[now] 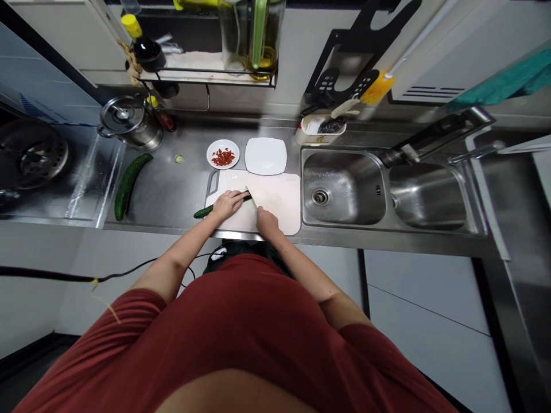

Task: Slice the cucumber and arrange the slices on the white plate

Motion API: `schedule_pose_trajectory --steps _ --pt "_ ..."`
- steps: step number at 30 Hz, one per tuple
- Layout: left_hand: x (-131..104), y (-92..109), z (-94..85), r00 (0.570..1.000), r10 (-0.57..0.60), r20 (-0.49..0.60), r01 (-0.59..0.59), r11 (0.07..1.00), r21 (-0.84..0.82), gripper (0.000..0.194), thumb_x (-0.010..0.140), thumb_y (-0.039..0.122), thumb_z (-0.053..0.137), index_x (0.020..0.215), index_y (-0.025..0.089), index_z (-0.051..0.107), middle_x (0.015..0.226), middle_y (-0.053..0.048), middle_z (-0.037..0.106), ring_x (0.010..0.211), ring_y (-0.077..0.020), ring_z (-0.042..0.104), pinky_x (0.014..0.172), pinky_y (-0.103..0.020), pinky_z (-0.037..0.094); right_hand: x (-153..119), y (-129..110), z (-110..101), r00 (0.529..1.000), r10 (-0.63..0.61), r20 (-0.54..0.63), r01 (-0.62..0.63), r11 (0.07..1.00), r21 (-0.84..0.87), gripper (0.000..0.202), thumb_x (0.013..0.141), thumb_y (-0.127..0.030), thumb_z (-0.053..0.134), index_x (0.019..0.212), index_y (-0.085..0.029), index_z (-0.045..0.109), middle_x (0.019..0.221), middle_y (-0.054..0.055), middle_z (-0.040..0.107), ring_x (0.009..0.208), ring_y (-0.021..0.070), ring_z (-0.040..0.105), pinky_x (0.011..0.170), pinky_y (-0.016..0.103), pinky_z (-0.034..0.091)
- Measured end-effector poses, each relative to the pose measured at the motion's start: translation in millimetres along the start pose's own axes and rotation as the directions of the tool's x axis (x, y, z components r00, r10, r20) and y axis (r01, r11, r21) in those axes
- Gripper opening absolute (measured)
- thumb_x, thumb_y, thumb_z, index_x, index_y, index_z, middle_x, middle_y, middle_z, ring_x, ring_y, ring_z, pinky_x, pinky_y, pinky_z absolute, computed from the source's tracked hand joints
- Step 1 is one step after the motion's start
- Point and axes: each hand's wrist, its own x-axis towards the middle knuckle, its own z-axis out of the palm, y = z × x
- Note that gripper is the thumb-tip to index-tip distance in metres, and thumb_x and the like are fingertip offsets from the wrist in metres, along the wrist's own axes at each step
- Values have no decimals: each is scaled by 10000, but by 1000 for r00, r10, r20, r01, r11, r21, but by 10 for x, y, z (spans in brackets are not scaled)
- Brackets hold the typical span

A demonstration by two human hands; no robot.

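Over a white cutting board (pixel 279 201), left fingers (pixel 231 201) pressing a cucumber (pixel 204 212), right fingers (pixel 267 221) clenched around a knife (pixel 251 195).

Plain dark red top (pixel 258 321), matte fabric, creased, slightly paler where light hits. Curved neckline at bottom edge. Left sleeve (pixel 129 312) and right sleeve (pixel 370 355) same red, short, loose, folded, hems near elbows. Forearms bare, left hand (pixel 229 203) and right hand (pixel 267 222) bare too. Very dark lower garment (pixel 246 248), mostly hidden, details unclear.

Glossy metal sink basin (pixel 344 209)
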Motion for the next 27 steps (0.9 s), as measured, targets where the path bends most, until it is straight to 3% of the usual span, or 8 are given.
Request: schedule_pose_trajectory --steps 12,27 --pt "-5 17 -5 1000 -1 -17 1 1000 31 428 971 322 388 1371 273 534 1162 -72 632 1009 -205 556 923 -355 452 317 -148 -153 999 -22 -50 24 999 42 298 908 -67 373 1184 -140 458 1083 136 669 999 224 652 804 300 485" --pt "-17 19 4 1000 -8 -22 8 1000 24 431 964 309 399 1374 284 528 1161 -71 630 1010 -212 550 927 -365 451 -25 22 -20 1000 5 3 -5 1000 9 289 908 -64 387 1179 -134 460 1056 167 667 1005 239 657 812 323 485"
